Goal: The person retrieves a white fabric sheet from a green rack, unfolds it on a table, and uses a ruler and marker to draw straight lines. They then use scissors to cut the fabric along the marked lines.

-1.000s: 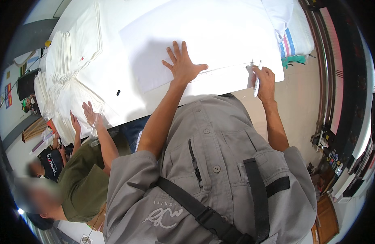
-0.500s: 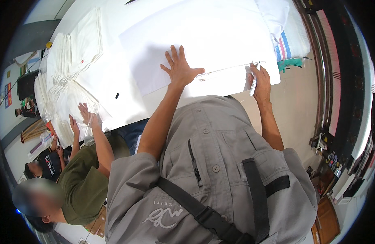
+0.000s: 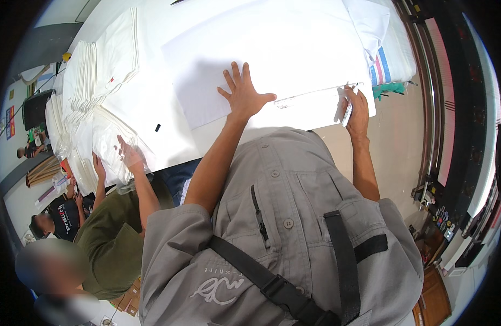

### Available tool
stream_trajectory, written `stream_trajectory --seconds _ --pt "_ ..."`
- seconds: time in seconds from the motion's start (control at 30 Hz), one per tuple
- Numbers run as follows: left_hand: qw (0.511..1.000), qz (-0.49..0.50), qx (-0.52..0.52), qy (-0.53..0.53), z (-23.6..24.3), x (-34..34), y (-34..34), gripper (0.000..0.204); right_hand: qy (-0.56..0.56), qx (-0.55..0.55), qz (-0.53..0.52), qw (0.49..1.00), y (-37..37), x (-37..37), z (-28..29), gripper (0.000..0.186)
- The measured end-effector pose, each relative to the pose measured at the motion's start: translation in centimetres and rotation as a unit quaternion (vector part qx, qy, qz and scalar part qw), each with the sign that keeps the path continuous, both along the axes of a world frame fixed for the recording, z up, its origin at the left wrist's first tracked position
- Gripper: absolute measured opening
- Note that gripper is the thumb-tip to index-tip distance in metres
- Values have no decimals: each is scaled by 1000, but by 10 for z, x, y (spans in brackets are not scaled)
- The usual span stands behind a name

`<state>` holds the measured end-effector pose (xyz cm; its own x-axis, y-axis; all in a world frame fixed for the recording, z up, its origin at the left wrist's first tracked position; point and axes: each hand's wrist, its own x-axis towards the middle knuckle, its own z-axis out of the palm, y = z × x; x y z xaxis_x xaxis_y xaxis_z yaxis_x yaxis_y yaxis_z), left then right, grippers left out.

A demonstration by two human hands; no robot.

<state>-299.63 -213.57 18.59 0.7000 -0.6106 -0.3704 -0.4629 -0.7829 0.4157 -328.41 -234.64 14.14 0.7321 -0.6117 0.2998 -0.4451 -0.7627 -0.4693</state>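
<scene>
My left hand (image 3: 244,99) lies flat on a large white sheet (image 3: 294,49), fingers spread wide and thumb pointing right. The sheet, cloth or paper I cannot tell, rests on the white table (image 3: 180,149). Closed around a white marker pen (image 3: 346,115), my right hand (image 3: 359,111) is near the table's right corner. The pen's tip end is hard to make out. A thin dark line (image 3: 326,90) runs along the sheet's near side from my left thumb towards my right hand. Faint marks (image 3: 283,102) show close to that thumb.
A small black cap-like piece (image 3: 157,128) lies left of my left arm. Stacks of folded white cloth (image 3: 82,81) cover the table's left end, where a co-worker's hand (image 3: 132,157) handles clear plastic. A striped white sack (image 3: 397,60) sits beyond the right edge, near a long machine (image 3: 446,108).
My right hand has shifted slightly right with the marker pen. My left hand stays spread in about the same place on the sheet. The co-worker's hand has moved over the plastic.
</scene>
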Motion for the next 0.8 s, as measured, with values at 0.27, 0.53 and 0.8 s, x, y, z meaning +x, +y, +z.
stream_trajectory --seconds 0.27,0.53,0.8 --pt "1000 4 -4 11 3 3 0 134 12 23 -31 999 1 4 4 38" --pt "999 0 31 4 5 2 -2 135 -8 20 -42 999 -2 6 1 37" --pt "998 -10 52 -25 0 1 -2 132 -52 24 -35 998 -4 3 -2 39"
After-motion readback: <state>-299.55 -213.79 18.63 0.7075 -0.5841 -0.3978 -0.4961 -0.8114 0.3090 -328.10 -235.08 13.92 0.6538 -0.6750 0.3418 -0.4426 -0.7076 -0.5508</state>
